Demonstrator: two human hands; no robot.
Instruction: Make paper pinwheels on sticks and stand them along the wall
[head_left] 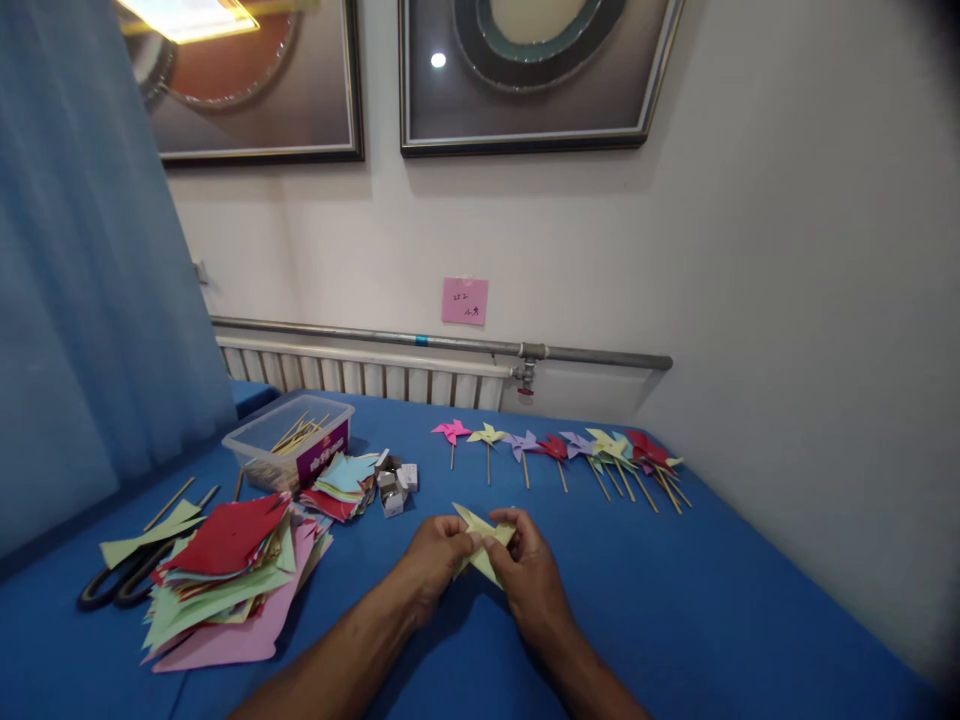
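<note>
A pale yellow paper pinwheel (489, 563), its points folded in toward the middle, is held above the blue table between both hands. My left hand (435, 560) pinches its left side, thumb on the folded centre. From the right, my right hand (529, 570) grips it too, its thumb close to the left thumb and its fingers behind the paper. The fingers cover part of the folds, and I see no stick on this piece. Beyond the hands stand small open boxes (394, 485) with shiny contents too small to name.
Finished pinwheels on sticks (555, 450) lie in a row at the back right. On the left are a stack of coloured paper (232, 540), black-handled scissors (135, 580), a smaller pile of cut paper (345, 485) and a clear plastic tub (330, 452) of wooden sticks.
</note>
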